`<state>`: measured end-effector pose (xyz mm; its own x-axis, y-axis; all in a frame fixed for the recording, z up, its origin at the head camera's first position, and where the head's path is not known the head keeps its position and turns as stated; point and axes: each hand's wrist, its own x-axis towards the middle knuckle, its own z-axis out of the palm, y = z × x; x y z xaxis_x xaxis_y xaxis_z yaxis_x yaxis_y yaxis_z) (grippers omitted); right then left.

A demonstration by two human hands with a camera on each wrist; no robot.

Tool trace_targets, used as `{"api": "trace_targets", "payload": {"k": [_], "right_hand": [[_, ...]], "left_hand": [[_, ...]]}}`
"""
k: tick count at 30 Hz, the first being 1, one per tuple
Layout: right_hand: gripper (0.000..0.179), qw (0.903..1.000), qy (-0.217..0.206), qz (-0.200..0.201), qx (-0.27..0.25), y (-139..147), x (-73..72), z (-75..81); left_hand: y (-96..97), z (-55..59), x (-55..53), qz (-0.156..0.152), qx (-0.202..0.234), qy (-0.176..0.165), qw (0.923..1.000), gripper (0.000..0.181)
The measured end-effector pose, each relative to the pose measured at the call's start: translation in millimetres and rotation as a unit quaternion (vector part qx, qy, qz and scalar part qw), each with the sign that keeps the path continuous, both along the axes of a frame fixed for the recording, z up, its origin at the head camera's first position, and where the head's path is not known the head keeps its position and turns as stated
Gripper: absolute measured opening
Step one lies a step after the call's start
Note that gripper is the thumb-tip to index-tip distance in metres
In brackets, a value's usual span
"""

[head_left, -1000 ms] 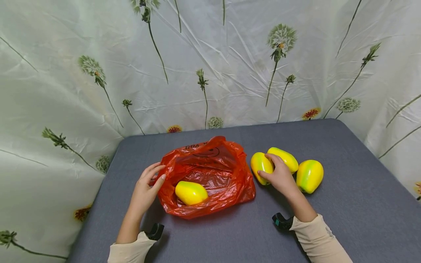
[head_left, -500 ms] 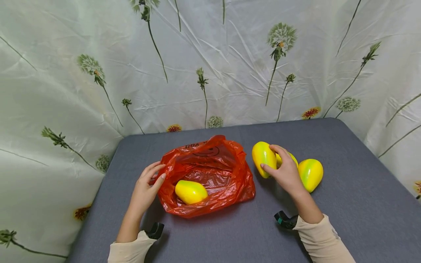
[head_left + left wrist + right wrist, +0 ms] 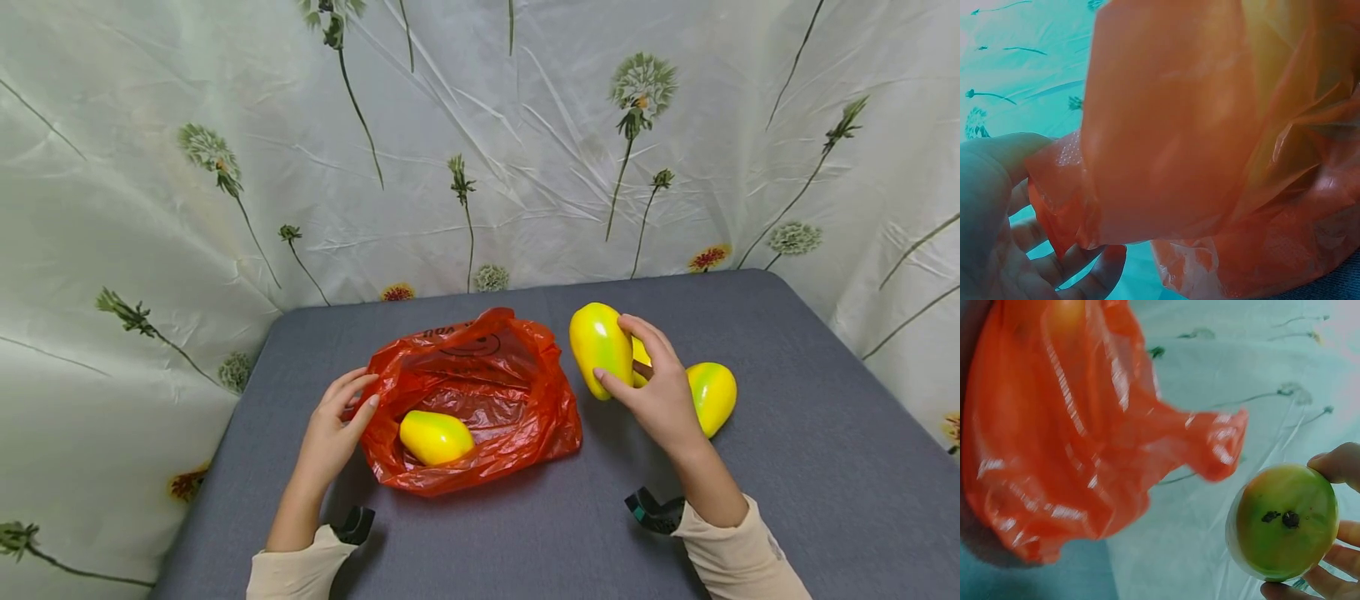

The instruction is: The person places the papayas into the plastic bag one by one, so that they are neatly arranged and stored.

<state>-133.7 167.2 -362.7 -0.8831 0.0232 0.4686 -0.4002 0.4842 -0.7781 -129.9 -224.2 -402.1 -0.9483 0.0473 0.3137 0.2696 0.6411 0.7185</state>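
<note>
A glossy yellow-green papaya (image 3: pixel 602 348) is raised off the table, gripped between thumb and fingers of my right hand (image 3: pixel 663 400). Its green end (image 3: pixel 1288 531) faces the camera in the right wrist view. To its left lies a red plastic bag (image 3: pixel 555 417) with its mouth wide open and another papaya (image 3: pixel 437 439) inside. My left hand (image 3: pixel 330 429) holds the bag's left edge; in the left wrist view a bag handle (image 3: pixel 1060 206) sits between thumb and loosely curled fingers. The bag hides some of those fingers.
Behind the right hand another papaya (image 3: pixel 641 360) is mostly hidden. One more papaya (image 3: pixel 714 396) lies at the right on the grey tabletop (image 3: pixel 510 550). A flower-printed curtain (image 3: pixel 540 167) hangs behind the table.
My right hand has lifted the gripped papaya up off the table and slightly away from me, so it now covers more of the papaya behind. The left hand and bag stay put.
</note>
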Motion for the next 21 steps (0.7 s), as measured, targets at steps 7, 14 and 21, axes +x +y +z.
{"api": "trace_targets", "payload": {"k": [7, 14, 21], "right_hand": [[0.068, 0.9993, 0.017, 0.032, -0.006, -12, 11.2, 15.4], [0.069, 0.9956, 0.042, 0.083, -0.008, -30, 14.4, 24.9], [0.064, 0.9839, 0.071, 0.164, -0.012, -67, 21.2, 48.2]], "left_hand": [[0.7, -0.3, 0.0, 0.001, 0.006, -0.003, 1.0000, 0.034], [1.8, 0.4, -0.1, 0.001, 0.005, -0.008, 1.0000, 0.034], [1.3, 0.2, 0.0, 0.004, 0.007, -0.008, 0.9999, 0.034]]}}
